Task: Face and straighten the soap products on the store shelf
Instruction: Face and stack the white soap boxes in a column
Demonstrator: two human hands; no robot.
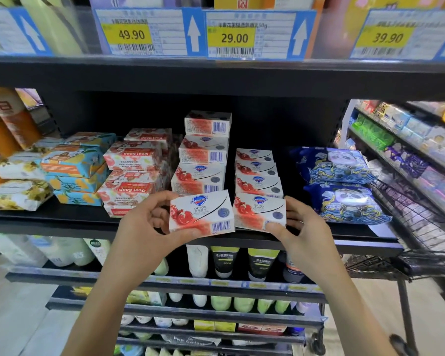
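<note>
My left hand [141, 224] grips left Detox box [202, 214] at shelf [62, 222] edge. Right hand [303, 227] pinches right Detox box [259, 211], thumb covering barcode

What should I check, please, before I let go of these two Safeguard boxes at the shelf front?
1. Left hand grip on the left Safeguard box: ok, thumb and fingers clamp it.
2. Right hand grip on the right Safeguard box: ok, thumb on its front corner.
3. Both logos upright and facing out: ok.
4. Left box seated on the shelf: cannot tell, the hand hides its underside.
5. Goat Soap boxes: not ok, print reads upside down.
</note>
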